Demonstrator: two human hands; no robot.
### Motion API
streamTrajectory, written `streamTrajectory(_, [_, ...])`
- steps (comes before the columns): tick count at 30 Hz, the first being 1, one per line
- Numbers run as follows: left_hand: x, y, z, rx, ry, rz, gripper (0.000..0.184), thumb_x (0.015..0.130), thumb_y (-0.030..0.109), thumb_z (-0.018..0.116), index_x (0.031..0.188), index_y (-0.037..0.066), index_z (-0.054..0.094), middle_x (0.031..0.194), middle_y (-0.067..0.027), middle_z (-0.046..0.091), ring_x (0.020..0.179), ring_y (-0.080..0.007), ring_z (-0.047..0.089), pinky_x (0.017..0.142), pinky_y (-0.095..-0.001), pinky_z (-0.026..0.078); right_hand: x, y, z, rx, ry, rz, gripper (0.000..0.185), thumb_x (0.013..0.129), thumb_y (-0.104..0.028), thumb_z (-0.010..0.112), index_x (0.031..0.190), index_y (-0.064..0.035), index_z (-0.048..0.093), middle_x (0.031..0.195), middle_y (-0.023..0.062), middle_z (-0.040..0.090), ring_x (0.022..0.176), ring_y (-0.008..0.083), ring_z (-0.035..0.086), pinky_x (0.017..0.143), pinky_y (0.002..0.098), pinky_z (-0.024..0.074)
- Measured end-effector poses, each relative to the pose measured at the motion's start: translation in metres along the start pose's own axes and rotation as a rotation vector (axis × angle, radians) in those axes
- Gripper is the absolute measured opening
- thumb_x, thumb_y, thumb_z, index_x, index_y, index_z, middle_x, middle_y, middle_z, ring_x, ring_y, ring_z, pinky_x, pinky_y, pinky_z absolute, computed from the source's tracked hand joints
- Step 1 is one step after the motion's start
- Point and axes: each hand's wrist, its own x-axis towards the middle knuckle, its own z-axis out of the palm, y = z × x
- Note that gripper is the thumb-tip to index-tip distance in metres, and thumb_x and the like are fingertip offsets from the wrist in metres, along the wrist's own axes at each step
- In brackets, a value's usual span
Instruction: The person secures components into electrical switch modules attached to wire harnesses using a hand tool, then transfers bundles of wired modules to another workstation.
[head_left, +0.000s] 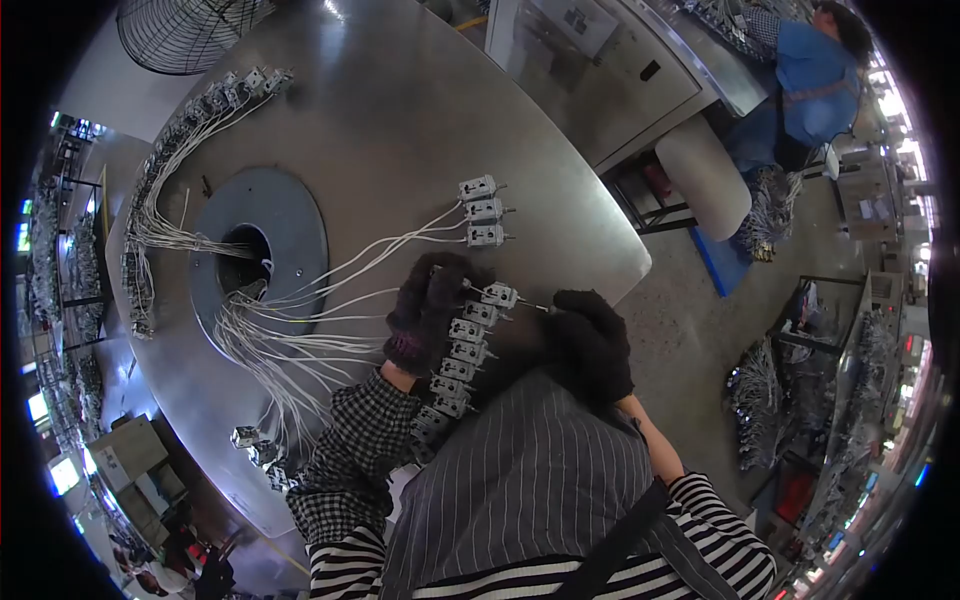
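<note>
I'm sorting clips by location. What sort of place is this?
Probably a factory assembly floor: wired parts stand in rows on a metal table, more bundles fill the area at right, and another person is near another bench.

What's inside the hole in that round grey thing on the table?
White wires run into the dark hole in the round grey plate. Deeper down can't be seen: the plate, wires and shadow cover it.

Wire fan guard [190, 38] seen at upper left. Grey cabinet [625, 95], beige seat [703, 178] and blue-clad person [812, 85] seen at upper right; blue board [720, 264] seen just below seat.
</note>
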Motion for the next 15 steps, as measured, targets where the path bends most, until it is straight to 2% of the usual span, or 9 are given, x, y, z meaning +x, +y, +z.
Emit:
streamTrajectory(1, [0.0, -0.001, -0.001, -0.106, -0.018, -0.078, 0.03, 0.108, 0.028, 0.045, 0.119, 0.001, 0.054, 0.105, -0.0116, 0.069, 0.102, -0.0191, 0.069, 0.087, -0.0313, 0.056, 0.001, -0.002, 0.001, -0.038, 0.002, -0.025, 0.021, 0.091, -0.009, 0.062, 0.111, -0.0059, 0.068, 0.118, 0.0139, 0.064, 0.109, 0.0284, 0.063, 0.091, 0.0371, 0.0531])
streamTrajectory(3, [0.0, -0.003, -0.001, -0.029, -0.013, -0.016, 0.03, 0.108, 0.028, 0.045, 0.12, 0.001, 0.053, 0.106, -0.012, 0.068, 0.103, -0.0202, 0.069, 0.087, -0.0322, 0.056, 0.006, -0.004, 0.005, -0.075, -0.001, -0.052, 0.02, 0.091, -0.007, 0.061, 0.11, -0.0064, 0.068, 0.118, 0.0142, 0.064, 0.109, 0.0295, 0.063, 0.091, 0.0378, 0.0534])
streamTrajectory(5, [-0.001, -0.003, 0.0, 0.048, -0.008, 0.043, 0.03, 0.108, 0.028, 0.045, 0.12, 0.001, 0.053, 0.106, -0.0125, 0.068, 0.103, -0.0213, 0.069, 0.087, -0.0331, 0.057, 0.01, -0.006, 0.009, 0.185, -0.004, 0.116, 0.02, 0.089, -0.008, 0.063, 0.108, -0.0045, 0.068, 0.116, 0.0149, 0.064, 0.108, 0.0301, 0.064, 0.089, 0.0385, 0.0538])
streamTrajectory(6, [-0.002, -0.002, 0.0, 0.051, 0.0, 0.046, 0.031, 0.108, 0.028, 0.044, 0.121, 0.001, 0.053, 0.106, -0.0125, 0.068, 0.103, -0.0216, 0.068, 0.088, -0.0336, 0.057, 0.011, -0.005, 0.009, 0.185, -0.006, 0.115, 0.02, 0.089, -0.008, 0.063, 0.108, -0.0045, 0.068, 0.116, 0.0149, 0.064, 0.108, 0.0301, 0.064, 0.089, 0.0385, 0.0538])
streamTrajectory(8, [-0.001, -0.002, -0.001, 0.054, 0.01, 0.051, 0.031, 0.108, 0.028, 0.044, 0.121, 0.001, 0.052, 0.106, -0.0126, 0.068, 0.104, -0.0219, 0.068, 0.088, -0.034, 0.057, 0.014, -0.003, 0.009, -0.122, 0.016, -0.137, 0.022, 0.087, -0.008, 0.064, 0.108, -0.0027, 0.067, 0.114, 0.0159, 0.064, 0.105, 0.0299, 0.065, 0.086, 0.0379, 0.054])
streamTrajectory(9, [-0.001, -0.005, -0.002, -0.063, -0.001, -0.014, 0.031, 0.108, 0.028, 0.045, 0.121, 0.001, 0.052, 0.107, -0.0128, 0.068, 0.104, -0.0218, 0.068, 0.088, -0.0338, 0.056, 0.014, -0.001, 0.011, -0.123, 0.015, -0.138, 0.022, 0.087, -0.008, 0.064, 0.108, -0.0027, 0.067, 0.114, 0.0159, 0.064, 0.105, 0.0299, 0.065, 0.086, 0.0379, 0.054])
streamTrajectory(12, [-0.001, -0.004, -0.002, -0.187, -0.016, -0.107, 0.03, 0.107, 0.027, 0.046, 0.122, 0.002, 0.053, 0.108, -0.0132, 0.069, 0.105, -0.0215, 0.068, 0.089, -0.0336, 0.056, 0.013, -0.001, 0.016, -0.001, 0.002, -0.041, 0.023, 0.084, -0.008, 0.065, 0.107, -0.002, 0.067, 0.114, 0.0173, 0.063, 0.101, 0.0306, 0.065, 0.084, 0.038, 0.0543])
streamTrajectory(14, [-0.002, -0.004, -0.003, -0.192, -0.021, -0.133, 0.029, 0.107, 0.027, 0.047, 0.122, 0.002, 0.053, 0.109, -0.0134, 0.069, 0.105, -0.0213, 0.068, 0.089, -0.0335, 0.055, 0.014, -0.009, 0.018, 0.28, 0.058, 0.281, 0.024, 0.084, -0.009, 0.067, 0.106, -0.0027, 0.067, 0.112, 0.0181, 0.064, 0.1, 0.0317, 0.065, 0.082, 0.039, 0.0545])
streamTrajectory(15, [-0.003, -0.005, -0.003, -0.232, -0.034, -0.135, 0.029, 0.107, 0.026, 0.047, 0.122, 0.003, 0.053, 0.109, -0.0135, 0.069, 0.104, -0.0208, 0.068, 0.089, -0.0333, 0.055, 0.013, -0.006, 0.019, 0.28, 0.06, 0.281, 0.024, 0.084, -0.009, 0.067, 0.106, -0.0027, 0.067, 0.112, 0.0181, 0.064, 0.1, 0.0317, 0.065, 0.082, 0.039, 0.0545])
